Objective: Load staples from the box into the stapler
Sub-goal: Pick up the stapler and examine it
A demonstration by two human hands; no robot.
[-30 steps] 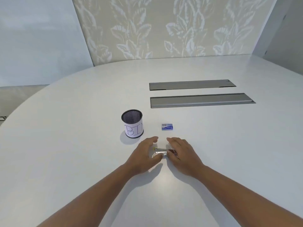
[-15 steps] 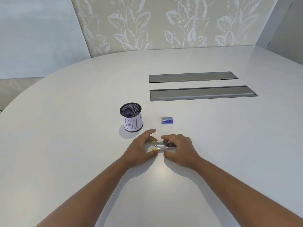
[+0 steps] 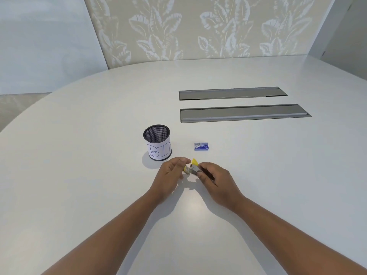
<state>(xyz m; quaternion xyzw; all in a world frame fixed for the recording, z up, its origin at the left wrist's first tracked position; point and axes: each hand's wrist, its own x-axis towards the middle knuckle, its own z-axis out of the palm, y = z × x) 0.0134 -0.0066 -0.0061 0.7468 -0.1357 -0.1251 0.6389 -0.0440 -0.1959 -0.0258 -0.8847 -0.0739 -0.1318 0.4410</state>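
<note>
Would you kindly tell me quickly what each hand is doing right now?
Left hand: closed on the front end of the small metal stapler with yellow tips.
Right hand: closed around the stapler's rear, holding it.

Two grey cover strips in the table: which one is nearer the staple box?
The longer, nearer grey strip, directly beyond the blue staple box. The shorter strip lies farther back, toward the wall.

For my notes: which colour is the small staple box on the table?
Blue, with a lighter patch at one end; the staple box shows in the head view.
</note>
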